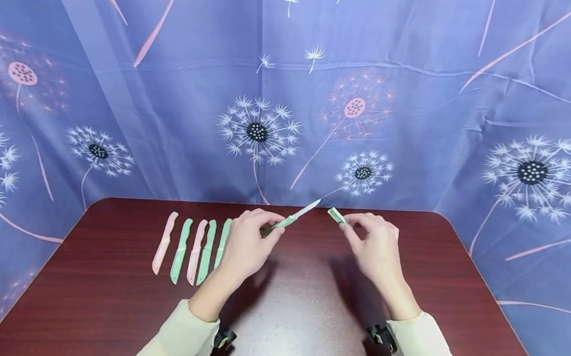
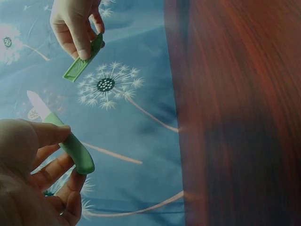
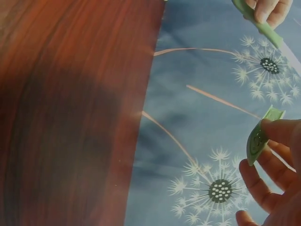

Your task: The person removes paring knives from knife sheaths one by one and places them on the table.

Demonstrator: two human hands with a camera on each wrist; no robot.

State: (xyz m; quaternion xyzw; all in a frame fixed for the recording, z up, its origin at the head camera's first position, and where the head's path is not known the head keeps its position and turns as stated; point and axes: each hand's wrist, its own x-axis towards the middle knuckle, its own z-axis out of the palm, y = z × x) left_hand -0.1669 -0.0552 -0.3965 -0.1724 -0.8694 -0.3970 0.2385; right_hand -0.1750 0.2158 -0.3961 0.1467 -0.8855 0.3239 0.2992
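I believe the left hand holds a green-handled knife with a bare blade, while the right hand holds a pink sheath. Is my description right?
Not quite: the sheath in the right hand is green, not pink, as the head view shows. The left hand does hold a green-handled knife with a bare blade.

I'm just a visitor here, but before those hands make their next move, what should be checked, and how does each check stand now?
1. Left hand holds the small knife with a green handle and pale blade: ok.
2. Right hand grips the narrow, hollow green cover: ok.
3. Left fingers on the handle, off the blade: ok.
4. Blade and cover apart: ok, a gap shows between them.
5. Blade lined up with the cover's opening: not ok, they point at different angles.
6. Rightmost green knife in the row on the dark red-brown wooden table fully sheathed: cannot tell, the left arm partly hides it.
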